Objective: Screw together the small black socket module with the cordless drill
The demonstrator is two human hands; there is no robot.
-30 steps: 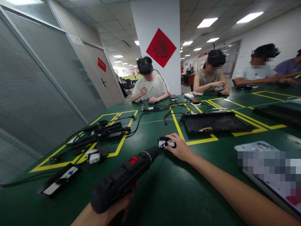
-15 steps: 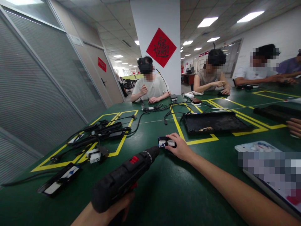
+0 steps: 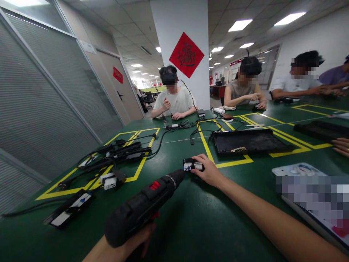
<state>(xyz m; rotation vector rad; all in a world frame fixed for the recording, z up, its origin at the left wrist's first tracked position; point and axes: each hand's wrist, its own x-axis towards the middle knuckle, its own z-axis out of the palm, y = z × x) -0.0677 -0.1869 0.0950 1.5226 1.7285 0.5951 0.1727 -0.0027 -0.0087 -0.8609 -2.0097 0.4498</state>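
Observation:
My left hand (image 3: 136, 238) is wrapped round the grip of a black cordless drill (image 3: 147, 207) with red buttons. The drill points up and to the right, and its chuck is close to the left end of a small black casing (image 3: 188, 165) with white and blue parts in it. Thumb and fingers of my right hand (image 3: 208, 171) pinch the right end of that casing on the green table (image 3: 174, 200). Whether the drill's tip touches the casing I cannot tell. A similar long black piece (image 3: 69, 209) with white strips lies at the left.
Black cables and adapters (image 3: 122, 154) lie heaped inside yellow tape at the left, near a white plug (image 3: 109, 181). A black tray (image 3: 251, 142) stands beyond my right hand. A blurred-out flat item (image 3: 300, 170) lies at the right. Several people sit across the table.

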